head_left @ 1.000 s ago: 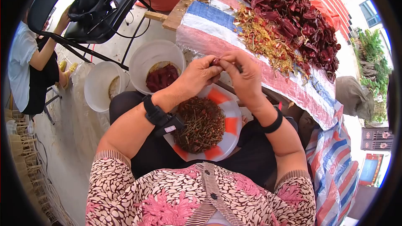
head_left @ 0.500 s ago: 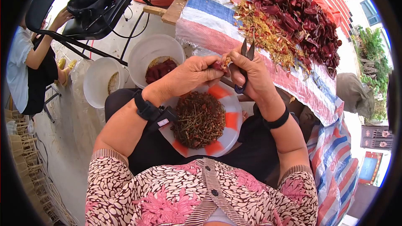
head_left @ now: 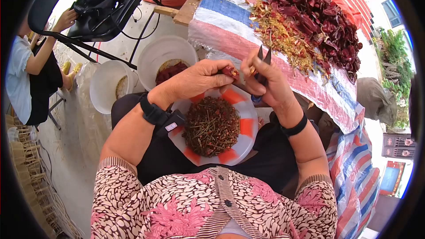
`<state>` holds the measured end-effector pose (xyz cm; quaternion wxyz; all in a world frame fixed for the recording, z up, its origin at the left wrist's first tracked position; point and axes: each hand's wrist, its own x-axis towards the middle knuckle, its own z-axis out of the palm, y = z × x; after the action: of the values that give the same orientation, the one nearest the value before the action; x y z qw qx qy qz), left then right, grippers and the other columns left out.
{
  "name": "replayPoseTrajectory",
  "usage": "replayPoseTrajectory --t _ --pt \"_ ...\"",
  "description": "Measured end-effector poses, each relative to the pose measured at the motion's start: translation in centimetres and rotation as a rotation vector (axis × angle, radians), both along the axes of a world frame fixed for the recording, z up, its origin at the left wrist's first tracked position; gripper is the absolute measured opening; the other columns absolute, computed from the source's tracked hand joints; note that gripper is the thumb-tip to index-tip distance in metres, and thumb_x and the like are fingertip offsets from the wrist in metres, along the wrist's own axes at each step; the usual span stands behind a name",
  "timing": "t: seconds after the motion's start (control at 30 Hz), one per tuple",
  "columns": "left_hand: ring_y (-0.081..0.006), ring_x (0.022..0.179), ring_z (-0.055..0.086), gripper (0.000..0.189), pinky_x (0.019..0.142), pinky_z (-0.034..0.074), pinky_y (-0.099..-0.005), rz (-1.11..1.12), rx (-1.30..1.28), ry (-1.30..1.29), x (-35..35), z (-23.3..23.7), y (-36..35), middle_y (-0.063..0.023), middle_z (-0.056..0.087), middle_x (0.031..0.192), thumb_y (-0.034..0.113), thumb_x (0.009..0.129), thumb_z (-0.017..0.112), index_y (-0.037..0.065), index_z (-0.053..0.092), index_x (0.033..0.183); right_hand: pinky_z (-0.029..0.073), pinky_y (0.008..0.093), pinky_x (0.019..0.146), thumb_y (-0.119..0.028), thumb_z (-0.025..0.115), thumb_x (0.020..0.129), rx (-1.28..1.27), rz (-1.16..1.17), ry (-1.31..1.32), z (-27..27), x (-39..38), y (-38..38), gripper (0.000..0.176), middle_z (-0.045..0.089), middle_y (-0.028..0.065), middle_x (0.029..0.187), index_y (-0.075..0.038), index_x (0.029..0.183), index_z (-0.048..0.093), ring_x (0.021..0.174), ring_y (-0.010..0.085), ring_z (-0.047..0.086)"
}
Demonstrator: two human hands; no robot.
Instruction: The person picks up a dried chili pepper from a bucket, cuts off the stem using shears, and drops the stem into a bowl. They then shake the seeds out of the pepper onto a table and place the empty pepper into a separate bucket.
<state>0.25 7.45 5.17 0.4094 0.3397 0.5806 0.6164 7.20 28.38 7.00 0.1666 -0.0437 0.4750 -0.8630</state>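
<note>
My left hand pinches a dried red chili between thumb and fingers, its opened end facing right. Just to the right, my right hand is closed around a pair of scissors. The dark blades point up and away, and part of the blue handle shows under the fingers. A small pale bit shows at my right fingertips, too small to name. Below both hands, on my lap, rests a white and orange basin filled with chili stems and scraps.
A white tub with red chilies stands at upper left, beside another white tub. On a striped sheet lie loose seeds and a heap of dried chilies. A black chair and a person are at left.
My hands have moved apart, leaving a gap between the chili and my right fingers. The scissors have shifted slightly down with my right hand.
</note>
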Motion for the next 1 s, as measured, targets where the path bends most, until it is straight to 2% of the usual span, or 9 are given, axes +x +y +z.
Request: replayPoseTrajectory --t 0.07,0.13,0.2,0.3,0.4,0.5,0.53,0.7,1.0 --pt "-0.0071 0.076 0.049 0.011 0.069 0.042 -0.0226 0.036 -0.073 0.111 -0.7 0.0 -0.4 0.0029 0.055 0.083 0.012 0.093 0.057 0.004 0.059 0.100 0.030 0.0178 0.041 -0.019 0.056 0.092 0.272 0.044 0.118 0.0 0.2 0.6 0.011 0.062 0.0041 0.082 -0.009 0.093 0.052 0.045 0.0027 0.037" --pt "-0.0108 0.075 0.051 0.012 0.068 0.044 -0.0259 0.113 -0.122 0.335 -1.3 -1.7 -0.9 -0.0004 0.057 0.082 0.009 0.090 0.058 0.003 0.059 0.100 0.040 0.0169 0.053 -0.014 0.064 0.087 0.524 0.227 0.090 1.6 1.1 0.6 0.012 0.063 0.0023 0.088 -0.008 0.095 0.058 0.064 0.0038 0.054" --pt "-0.0281 0.072 0.061 0.018 0.068 0.048 -0.0365 0.236 -0.161 0.722 -2.1 -4.1 -2.0 -0.0120 0.063 0.081 0.006 0.084 0.056 0.004 0.059 0.102 0.048 0.0281 0.075 -0.013 0.071 0.082 0.618 0.378 0.348 -0.1 1.5 0.7 0.014 0.061 0.0011 0.094 -0.003 0.090 0.065 0.083 0.0104 0.058" --pt "-0.0362 0.080 0.060 0.024 0.071 0.048 -0.0426 0.350 -0.502 1.062 -2.5 -4.6 -3.8 -0.0155 0.063 0.088 0.004 0.080 0.055 0.006 0.060 0.103 0.047 0.0316 0.075 -0.015 0.071 0.080 1.011 0.260 0.473 1.2 2.2 1.5 0.017 0.062 0.0066 0.090 -0.005 0.092 0.066 0.081 0.0184 0.059" --pt "-0.0372 0.086 0.060 0.025 0.074 0.047 -0.0467 0.423 -0.615 1.313 -3.5 -6.6 -5.2 -0.0154 0.061 0.094 0.006 0.077 0.057 0.008 0.060 0.103 0.046 0.0293 0.075 -0.009 0.066 0.081 1.286 -0.108 0.384 4.7 2.1 4.0 0.012 0.064 0.0057 0.085 -0.003 0.092 0.066 0.081 0.0139 0.059" --pt "-0.0386 0.091 0.059 0.029 0.078 0.047 -0.0480 0.401 -0.692 1.346 -2.6 -5.3 -5.2 -0.0166 0.061 0.098 0.008 0.075 0.059 0.008 0.060 0.104 0.047 0.0317 0.072 -0.016 0.066 0.081 1.592 -0.544 0.401 5.5 -0.2 9.1 0.018 0.065 0.0110 0.086 -0.002 0.093 0.066 0.080 0.0207 0.062" --pt "-0.0383 0.094 0.058 0.033 0.080 0.047 -0.0466 0.303 -0.718 1.248 -2.6 -5.5 -5.1 -0.0166 0.061 0.101 0.010 0.075 0.061 0.008 0.059 0.108 0.048 0.0399 0.078 -0.024 0.062 0.084 1.766 -0.623 0.296 5.5 -1.4 11.2 0.021 0.066 0.0139 0.097 -0.009 0.098 0.067 0.088 0.0299 0.064" --pt "-0.0373 0.103 0.057 0.042 0.087 0.047 -0.0432 -0.106 -0.853 0.896 -2.4 -5.7 -4.4 -0.0191 0.060 0.109 0.015 0.077 0.062 0.006 0.057 0.117 0.048 0.0454 0.080 -0.031 0.063 0.084 2.178 -0.762 -0.001 4.3 -6.7 17.9 0.028 0.064 0.0144 0.105 -0.009 0.100 0.064 0.099 0.0340 0.061" --pt "-0.0378 0.101 0.059 0.039 0.085 0.048 -0.0435 -0.161 -0.829 0.918 -2.3 -4.0 -3.7 -0.0217 0.062 0.107 0.015 0.079 0.060 0.005 0.059 0.117 0.048 0.0439 0.080 -0.035 0.065 0.082 2.026 -0.880 -0.160 1.8 -7.7 20.9 0.027 0.066 0.0107 0.100 -0.013 0.099 0.065 0.097 0.0306 0.063"
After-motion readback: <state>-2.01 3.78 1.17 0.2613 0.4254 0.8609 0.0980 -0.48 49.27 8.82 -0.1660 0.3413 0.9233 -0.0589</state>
